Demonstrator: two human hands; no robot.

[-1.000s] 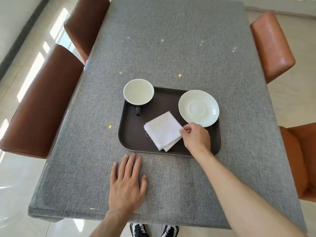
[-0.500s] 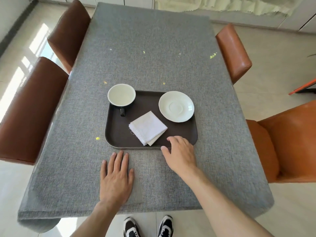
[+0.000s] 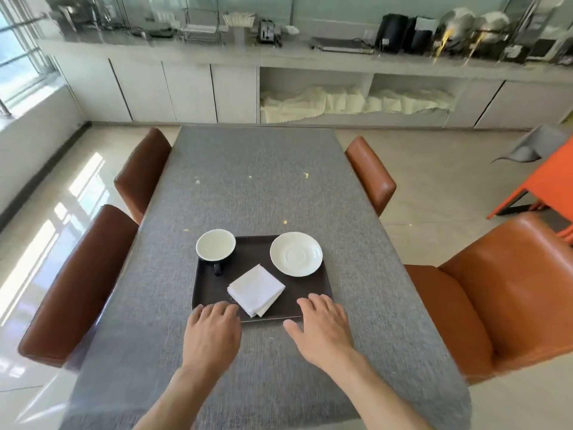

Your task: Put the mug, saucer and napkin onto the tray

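Observation:
A dark brown tray (image 3: 210, 290) lies on the grey table (image 3: 254, 187) in front of me. On it stand a black mug (image 3: 215, 245) with a white inside at the far left, its handle pointing toward me, and a white saucer (image 3: 296, 253) at the far right. A folded white napkin (image 3: 256, 289) lies in the near middle. My left hand (image 3: 212, 332) rests palm down with its fingertips on the tray's near left rim. My right hand (image 3: 322, 327) rests the same way on the near right rim, fingers spread. Neither hand holds anything.
Brown chairs flank the table: two on the left (image 3: 77, 290) (image 3: 142, 169), one at the far right (image 3: 370, 172), and an orange-brown one at the near right (image 3: 496, 290). A white counter (image 3: 217, 60) with appliances runs along the back wall.
My right hand let go of the napkin and drew back to the tray's near right rim. My left hand slid forward onto the near left rim. The view tilted up.

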